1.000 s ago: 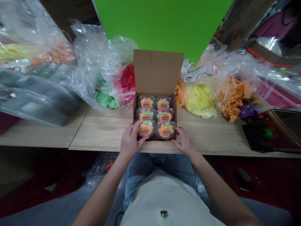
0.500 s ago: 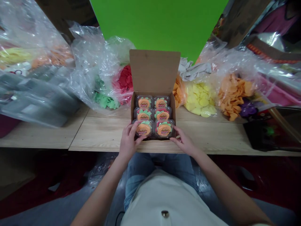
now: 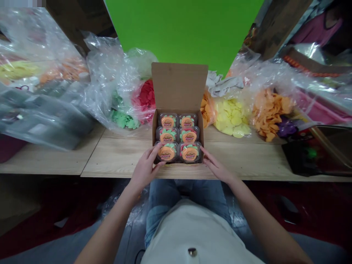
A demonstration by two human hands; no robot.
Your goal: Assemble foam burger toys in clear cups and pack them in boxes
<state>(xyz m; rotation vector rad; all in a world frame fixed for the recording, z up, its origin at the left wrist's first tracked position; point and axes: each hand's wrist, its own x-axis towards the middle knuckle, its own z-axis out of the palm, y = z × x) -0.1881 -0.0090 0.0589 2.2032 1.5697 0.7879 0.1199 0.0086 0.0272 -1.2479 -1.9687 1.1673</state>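
Our left hand rests its spread fingers against the front-left clear plastic tub, not gripping; our right hand lies open, fingertips at the front corner of the open cardboard box. Six orange-labelled tubs sit two by three inside it, on the wooden table.

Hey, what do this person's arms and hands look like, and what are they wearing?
Both the left hand and the right hand are bare, with no gloves, sleeves or watches showing. They wear a pale cream top and blue jeans.
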